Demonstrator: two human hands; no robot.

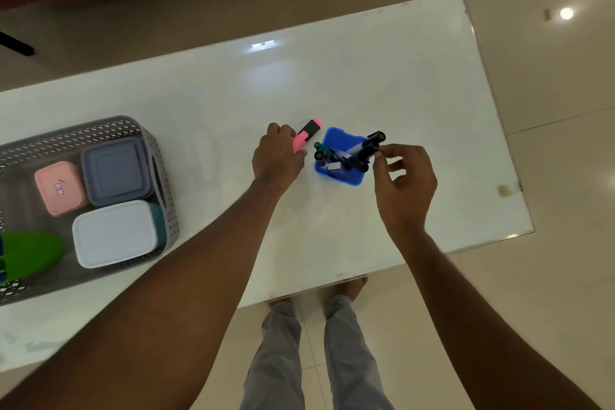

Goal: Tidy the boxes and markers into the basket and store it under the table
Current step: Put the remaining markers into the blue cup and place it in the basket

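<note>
While unreadable, pink box's label (59, 190).

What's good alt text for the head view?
Seen from above, a person's left hand holds a pink highlighter beside a blue cup of markers on a white table, while the right hand pinches one marker. At the left, a grey basket holds lidded boxes.

The basket (100, 130) ran off the left edge, which also cut short a green thing (30, 253) inside it. The left hand (278, 160) covered the near end of the pink highlighter (306, 136). The markers (346, 156) in the blue cup (342, 176) overlapped, their number unclear.
</note>
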